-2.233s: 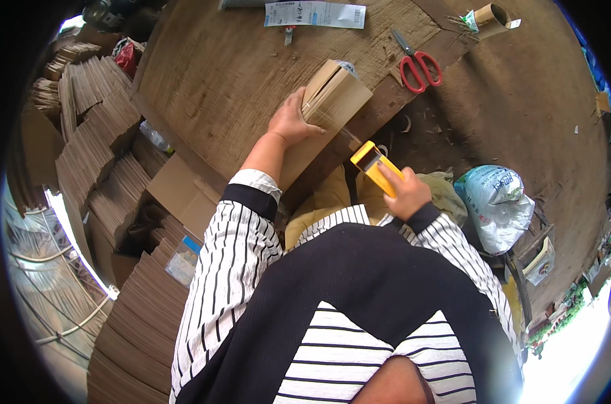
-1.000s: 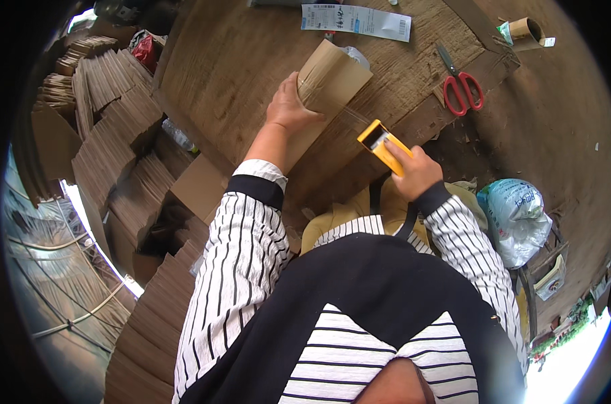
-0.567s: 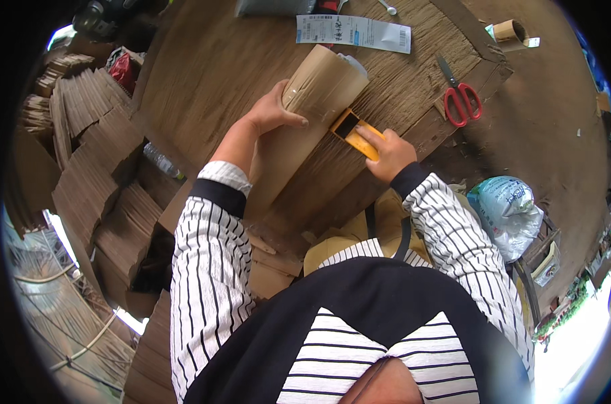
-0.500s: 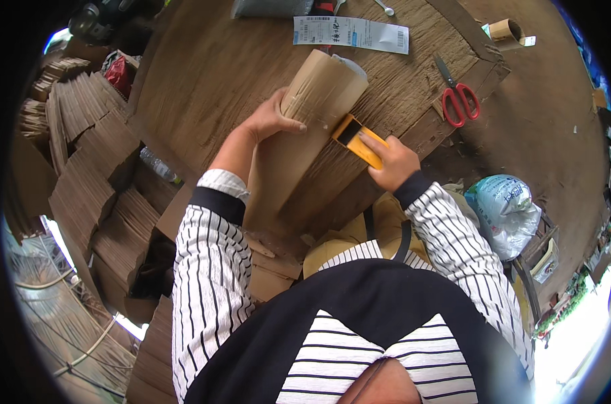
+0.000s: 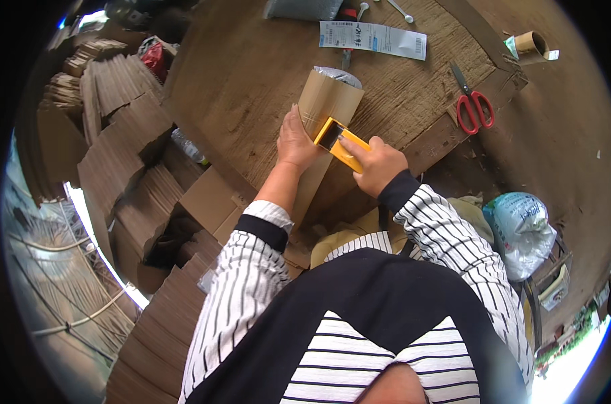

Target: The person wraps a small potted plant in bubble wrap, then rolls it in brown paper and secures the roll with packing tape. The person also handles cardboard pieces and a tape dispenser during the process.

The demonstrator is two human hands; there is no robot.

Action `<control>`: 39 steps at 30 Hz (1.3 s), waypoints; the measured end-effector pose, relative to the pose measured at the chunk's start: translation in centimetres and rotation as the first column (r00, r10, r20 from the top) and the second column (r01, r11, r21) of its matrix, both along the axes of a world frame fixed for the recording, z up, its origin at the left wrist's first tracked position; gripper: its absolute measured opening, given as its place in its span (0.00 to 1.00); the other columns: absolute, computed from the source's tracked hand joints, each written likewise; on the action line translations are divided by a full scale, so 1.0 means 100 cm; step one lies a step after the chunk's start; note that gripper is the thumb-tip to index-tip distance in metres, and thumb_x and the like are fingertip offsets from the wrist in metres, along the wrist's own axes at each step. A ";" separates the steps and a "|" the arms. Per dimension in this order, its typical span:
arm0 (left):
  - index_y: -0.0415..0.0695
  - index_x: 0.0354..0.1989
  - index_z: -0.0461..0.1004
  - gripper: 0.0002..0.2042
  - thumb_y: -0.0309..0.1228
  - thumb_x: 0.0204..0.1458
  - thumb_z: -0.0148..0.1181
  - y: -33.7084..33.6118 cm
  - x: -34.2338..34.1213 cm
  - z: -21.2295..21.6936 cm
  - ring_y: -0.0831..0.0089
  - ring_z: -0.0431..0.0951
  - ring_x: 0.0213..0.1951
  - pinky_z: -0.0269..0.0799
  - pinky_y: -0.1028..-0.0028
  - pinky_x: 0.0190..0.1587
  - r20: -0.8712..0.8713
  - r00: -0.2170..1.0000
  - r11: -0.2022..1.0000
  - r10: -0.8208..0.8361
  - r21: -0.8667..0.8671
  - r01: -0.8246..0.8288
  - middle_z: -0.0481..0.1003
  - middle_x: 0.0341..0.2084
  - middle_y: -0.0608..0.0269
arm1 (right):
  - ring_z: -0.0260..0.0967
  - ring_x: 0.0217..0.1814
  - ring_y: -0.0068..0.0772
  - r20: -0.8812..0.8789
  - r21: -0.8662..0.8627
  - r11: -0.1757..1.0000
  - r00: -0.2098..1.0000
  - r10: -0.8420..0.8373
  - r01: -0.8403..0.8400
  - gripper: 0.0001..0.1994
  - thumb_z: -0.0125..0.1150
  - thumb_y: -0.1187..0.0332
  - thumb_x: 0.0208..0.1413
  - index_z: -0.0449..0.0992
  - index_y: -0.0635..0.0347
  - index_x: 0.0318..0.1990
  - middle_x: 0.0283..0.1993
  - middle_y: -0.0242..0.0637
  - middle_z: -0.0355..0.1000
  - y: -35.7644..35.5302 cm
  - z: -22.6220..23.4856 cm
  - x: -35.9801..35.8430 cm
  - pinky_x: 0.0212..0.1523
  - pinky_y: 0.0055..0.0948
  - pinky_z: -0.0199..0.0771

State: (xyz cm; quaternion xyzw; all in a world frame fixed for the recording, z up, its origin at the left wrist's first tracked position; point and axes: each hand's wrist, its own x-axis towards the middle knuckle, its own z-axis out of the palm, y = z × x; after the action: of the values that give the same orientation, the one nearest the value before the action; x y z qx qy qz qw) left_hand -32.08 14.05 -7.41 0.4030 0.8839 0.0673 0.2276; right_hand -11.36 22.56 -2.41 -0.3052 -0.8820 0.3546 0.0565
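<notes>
A brown cardboard wrap (image 5: 329,97), rolled into a tube-like shape, lies on the wooden table (image 5: 252,74). A silvery grey bag (image 5: 339,75) shows at its far end, and a shiny band crosses its surface. Along the wrap's left side rests my left hand (image 5: 295,140), fingers stretched out and the thumb side near the tool. My right hand (image 5: 379,163) is closed round a yellow hand tool (image 5: 346,153) with a dark opening at its head. That head touches or nearly touches the wrap's right side; its underside is hidden.
Red-handled scissors (image 5: 475,111) lie at the table's right edge. Beyond the wrap are a printed label strip (image 5: 373,40), white spoons (image 5: 403,12) and a grey bag (image 5: 302,8). Stacked cardboard (image 5: 120,135) fills the left. A cardboard tube (image 5: 531,46) and white plastic sack (image 5: 521,232) sit right.
The yellow tool has moved left over the wrap, close to my left hand. My left hand has shifted from gripping round the wrap to lying along its side. The whole view has shifted slightly.
</notes>
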 end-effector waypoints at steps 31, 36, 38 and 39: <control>0.41 0.68 0.55 0.43 0.34 0.41 0.68 -0.025 -0.187 -0.026 0.62 0.64 0.63 0.58 0.67 0.65 0.800 0.547 0.917 0.247 -0.011 -0.398 0.64 0.62 0.52 | 0.72 0.30 0.42 -0.043 0.025 0.999 0.999 0.032 -0.031 0.34 0.71 0.65 0.40 0.70 0.29 0.59 0.33 0.39 0.65 0.005 -0.048 -0.069 0.32 0.37 0.77; 0.40 0.70 0.46 0.55 0.46 0.34 0.74 -0.010 -0.128 -0.006 0.54 0.55 0.68 0.54 0.61 0.67 -0.042 0.999 0.999 -0.033 -0.027 0.032 0.54 0.66 0.45 | 0.73 0.31 0.43 -0.071 0.001 1.000 0.997 0.016 -0.016 0.34 0.70 0.65 0.40 0.70 0.30 0.60 0.34 0.39 0.65 0.002 -0.033 -0.121 0.33 0.38 0.77; 0.45 0.70 0.48 0.55 0.50 0.33 0.75 -0.004 -0.119 -0.015 0.56 0.56 0.67 0.57 0.61 0.65 -0.172 0.984 0.999 0.051 0.002 -0.051 0.55 0.66 0.50 | 0.73 0.30 0.43 -0.064 0.007 1.000 0.998 0.030 -0.029 0.33 0.69 0.64 0.41 0.70 0.30 0.60 0.34 0.40 0.67 0.004 -0.025 -0.127 0.32 0.38 0.77; 0.46 0.69 0.48 0.54 0.50 0.33 0.74 0.000 -0.116 -0.012 0.57 0.57 0.67 0.58 0.61 0.65 -0.156 0.984 0.996 0.082 -0.016 -0.086 0.56 0.66 0.52 | 0.73 0.30 0.43 -0.052 0.003 0.999 0.998 0.037 -0.037 0.33 0.69 0.64 0.41 0.70 0.30 0.60 0.33 0.40 0.67 0.006 -0.020 -0.125 0.32 0.38 0.77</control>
State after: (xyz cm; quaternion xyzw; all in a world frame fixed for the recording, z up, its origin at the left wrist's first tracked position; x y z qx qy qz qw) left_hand -43.67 14.01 -8.62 0.3668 0.9158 0.0352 0.1598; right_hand -23.91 23.11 -4.42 -0.2795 -0.8860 0.3626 0.0732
